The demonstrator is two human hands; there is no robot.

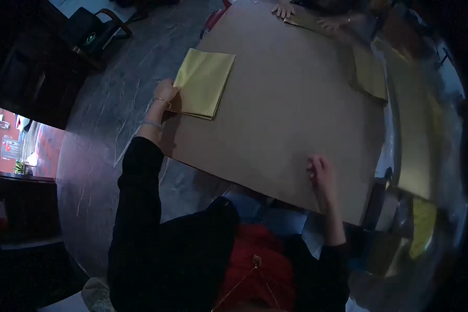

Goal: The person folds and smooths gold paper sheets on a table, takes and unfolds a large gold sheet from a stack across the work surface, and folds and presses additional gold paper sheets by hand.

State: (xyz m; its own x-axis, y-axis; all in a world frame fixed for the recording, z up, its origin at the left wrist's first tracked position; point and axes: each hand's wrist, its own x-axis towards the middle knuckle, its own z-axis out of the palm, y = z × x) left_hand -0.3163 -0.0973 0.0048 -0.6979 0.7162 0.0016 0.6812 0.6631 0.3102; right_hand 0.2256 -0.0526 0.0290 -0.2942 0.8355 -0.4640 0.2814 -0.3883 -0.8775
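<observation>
My left hand (166,91) is closed on the left edge of a folded stack of yellow paper (205,83), which lies at the left side of a brown board-topped table (275,119). The stack's lower edge shows several thin layers. My left thumb rests near the edge, and the other fingers are partly hidden. Over the table's near right part, my right hand (321,174) hovers or rests with its fingers curled in and nothing visible in them. I cannot tell whether it touches the surface.
Across the table, another person's hands (283,10) are at a dark yellow folded sheet (309,23). More yellow paper (369,73) lies at the right edge. Long wrapped yellowish material (413,125) stands beyond it. A dark armchair (91,36) is at the far left on the grey floor (101,156).
</observation>
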